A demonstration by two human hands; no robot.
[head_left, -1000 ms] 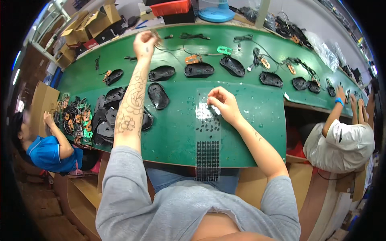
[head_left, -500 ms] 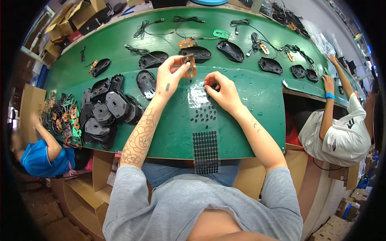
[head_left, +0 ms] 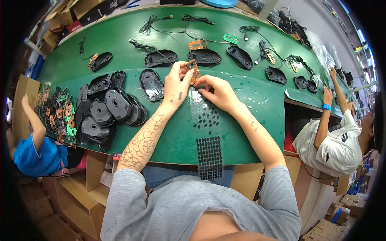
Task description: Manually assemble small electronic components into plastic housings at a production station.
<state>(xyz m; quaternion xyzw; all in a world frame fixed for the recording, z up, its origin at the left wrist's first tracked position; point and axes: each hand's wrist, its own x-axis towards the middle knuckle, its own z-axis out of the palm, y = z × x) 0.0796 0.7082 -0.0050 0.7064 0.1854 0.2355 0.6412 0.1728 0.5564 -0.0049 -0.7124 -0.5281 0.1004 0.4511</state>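
My left hand (head_left: 180, 83) is closed on a small orange-brown circuit board (head_left: 196, 75), holding it upright over the table. Close by, my right hand (head_left: 219, 92) has its thumb and fingers pinched together at the board's lower edge. Whatever those fingertips hold, if anything, is too small to make out. Below my hands lies a clear sheet of black round pads (head_left: 209, 154), its near end hanging over the table edge. Its lower part is densely filled with pads, and its upper part has scattered ones. Left of my left hand is a black mouse shell (head_left: 152, 85).
Black mouse shells (head_left: 116, 102) are heaped on the green table (head_left: 245, 140). Beside them is a pile of circuit boards with cables (head_left: 56, 114). Opened mouse shells (head_left: 204, 58) with cables line the far side. Co-workers sit left (head_left: 40, 154) and right (head_left: 329, 136).
My right hand has moved up from the sheet to the circuit board, its fingertips now at the lower edge. My left hand still holds the board. The whole view has shifted slightly.
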